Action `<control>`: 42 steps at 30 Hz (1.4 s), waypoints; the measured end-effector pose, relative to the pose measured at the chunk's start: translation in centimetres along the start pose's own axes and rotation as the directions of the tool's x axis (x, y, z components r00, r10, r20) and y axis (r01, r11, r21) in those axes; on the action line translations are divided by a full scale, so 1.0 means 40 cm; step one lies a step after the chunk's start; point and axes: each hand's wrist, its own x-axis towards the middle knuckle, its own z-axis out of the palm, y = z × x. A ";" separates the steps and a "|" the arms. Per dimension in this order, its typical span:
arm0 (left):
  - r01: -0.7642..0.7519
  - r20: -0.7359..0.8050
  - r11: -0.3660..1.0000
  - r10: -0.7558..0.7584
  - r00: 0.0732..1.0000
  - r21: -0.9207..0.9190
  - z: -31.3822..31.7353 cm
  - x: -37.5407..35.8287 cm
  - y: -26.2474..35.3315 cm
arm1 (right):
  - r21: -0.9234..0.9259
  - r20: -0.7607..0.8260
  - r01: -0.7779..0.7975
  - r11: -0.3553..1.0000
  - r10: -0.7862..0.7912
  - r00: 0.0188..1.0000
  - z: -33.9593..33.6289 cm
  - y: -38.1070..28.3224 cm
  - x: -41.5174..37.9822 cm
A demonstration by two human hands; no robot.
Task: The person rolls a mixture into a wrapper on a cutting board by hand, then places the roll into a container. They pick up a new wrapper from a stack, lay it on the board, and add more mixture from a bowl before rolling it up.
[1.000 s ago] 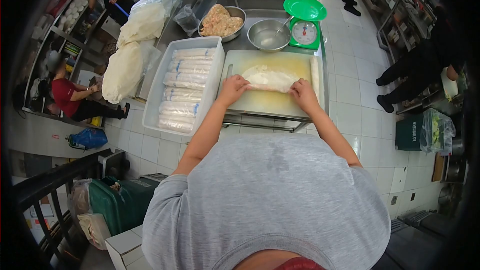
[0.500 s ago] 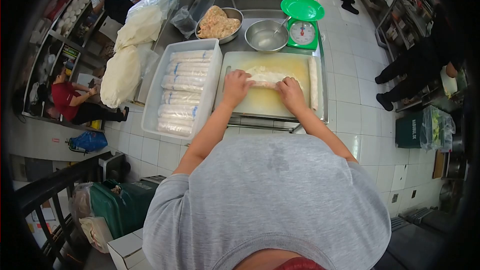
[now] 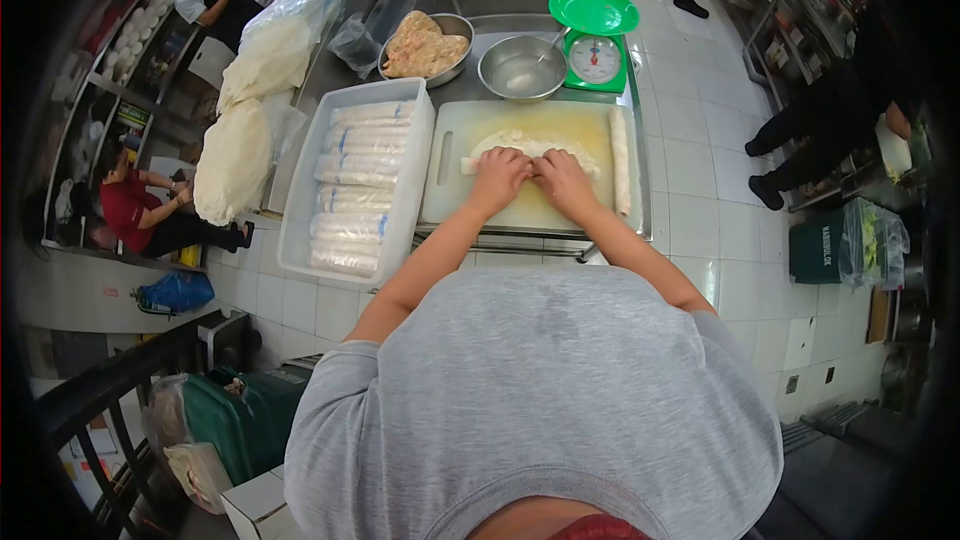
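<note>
On the white cutting board (image 3: 450, 202) lies a flat whitish wrapper (image 3: 575, 148), partly rolled along its near side. My left hand (image 3: 501, 180) and my right hand (image 3: 562, 182) meet at the middle of this roll, fingers curled over it, and cover most of it. A finished long roll (image 3: 620, 160) lies along the board's right edge, apart from my hands. Left of the board, a white plastic tub (image 3: 427, 130) holds several wrapped rolls (image 3: 350, 200).
Behind the board are a metal bowl of liquid (image 3: 520, 70), a green scale (image 3: 597, 60) and a bowl of orange-pink filling (image 3: 425, 45). Dough sheets (image 3: 235, 155) hang at the left. Co-workers are at the far left, and another person stands at the right.
Both hands have moved inward along the roll and now meet at its middle. The roll's left end shows beside my left hand. The view has shifted slightly.
</note>
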 end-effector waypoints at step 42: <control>0.081 0.103 0.991 -0.092 0.990 0.105 -0.008 0.123 -0.147 | -0.197 0.101 0.048 0.979 -0.028 0.995 0.070 0.085 0.126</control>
